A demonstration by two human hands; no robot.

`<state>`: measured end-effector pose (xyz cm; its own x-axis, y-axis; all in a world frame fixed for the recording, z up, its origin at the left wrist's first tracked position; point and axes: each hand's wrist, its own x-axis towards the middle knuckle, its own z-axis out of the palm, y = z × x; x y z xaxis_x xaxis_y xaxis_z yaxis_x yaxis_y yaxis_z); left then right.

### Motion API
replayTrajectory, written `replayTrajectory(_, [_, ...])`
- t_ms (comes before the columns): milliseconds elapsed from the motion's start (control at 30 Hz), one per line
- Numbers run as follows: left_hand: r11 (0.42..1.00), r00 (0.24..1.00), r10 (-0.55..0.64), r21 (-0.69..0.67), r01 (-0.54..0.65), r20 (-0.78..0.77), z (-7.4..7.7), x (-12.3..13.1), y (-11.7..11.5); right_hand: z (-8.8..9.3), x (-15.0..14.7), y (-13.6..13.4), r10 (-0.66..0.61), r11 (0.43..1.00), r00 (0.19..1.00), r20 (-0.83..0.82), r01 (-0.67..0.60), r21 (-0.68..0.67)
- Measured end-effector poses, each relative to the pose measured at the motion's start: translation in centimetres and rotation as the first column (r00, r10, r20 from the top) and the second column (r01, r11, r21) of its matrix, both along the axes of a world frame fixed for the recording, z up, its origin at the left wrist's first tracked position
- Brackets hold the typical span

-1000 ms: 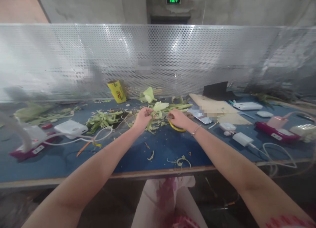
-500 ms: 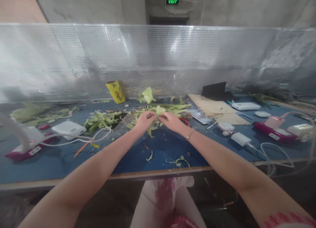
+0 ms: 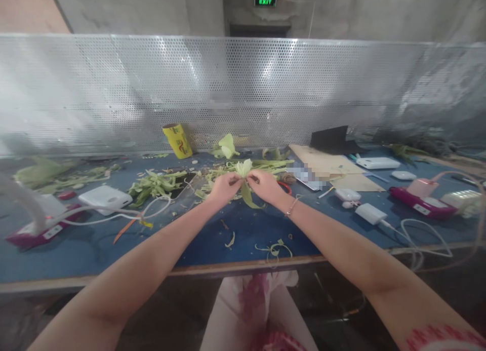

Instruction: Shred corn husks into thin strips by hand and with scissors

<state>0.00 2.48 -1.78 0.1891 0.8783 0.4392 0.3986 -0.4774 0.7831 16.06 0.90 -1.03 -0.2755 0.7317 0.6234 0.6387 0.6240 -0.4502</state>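
Note:
Between my hands, above the middle of the blue table (image 3: pixel 212 249), is a pale green corn husk flower (image 3: pixel 244 166) with its petal-like tips pointing up. My left hand (image 3: pixel 223 187) pinches its base from the left. From the right, the fingers of my right hand (image 3: pixel 267 187) are closed on the same base. A longer green husk strip (image 3: pixel 249 197) hangs below the fingers and curls rightward. Where the fingertips meet the base, details are hidden. Behind the hands lie long green husk strips (image 3: pixel 275 164), and a pile of cut husk pieces (image 3: pixel 157 184) is to the left.
A yellow cardboard tube (image 3: pixel 177 141) stands at the back by the perforated metal screen (image 3: pixel 243 87). White power banks (image 3: pixel 105 196), purple power strips (image 3: pixel 421 203) and cables flank the work spot. Brown paper (image 3: pixel 326 161) and a phone (image 3: pixel 307 176) lie right; husk scraps (image 3: pixel 275 248) lie near the front edge.
The husk flower now shows taller and more spread above my fingers, and a green strip hangs lower beneath them. Both hands stay nearly in place, still pinching.

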Motion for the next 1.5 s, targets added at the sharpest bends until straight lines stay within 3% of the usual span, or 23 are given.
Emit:
replayTrajectory(333, [0.996,0.999,0.037,0.085,-0.037,0.007,0.4,-0.1,-0.4,0.4,0.0,-0.4,0.022,0.999,0.996,-0.085,-0.026,-0.043])
replayTrajectory(600, [0.98,0.991,0.086,0.186,-0.067,-0.099,0.6,0.0,-0.7,0.6,-0.1,-0.4,-0.014,0.997,0.994,-0.111,0.006,-0.075])
replayTrajectory(967, [0.943,0.946,0.169,0.325,-0.073,-0.276,1.2,0.0,-1.4,0.2,-0.1,-0.4,0.015,0.991,0.999,0.032,-0.019,0.129])
replayTrajectory(1267, [0.915,0.92,0.213,0.397,-0.07,-0.329,1.5,0.1,-1.9,0.2,-0.2,-0.7,-0.064,0.932,0.956,0.286,-0.045,0.358])
replayTrajectory(1367, [0.908,0.916,0.224,0.412,-0.073,-0.333,1.8,0.3,-2.2,0.3,-0.3,-0.8,-0.092,0.929,0.947,0.309,-0.03,0.369])
replayTrajectory(1500, [0.909,0.919,0.22,0.409,-0.073,-0.326,2.0,0.4,-2.4,0.3,-0.4,-0.6,-0.05,0.953,0.975,0.215,-0.018,0.302])
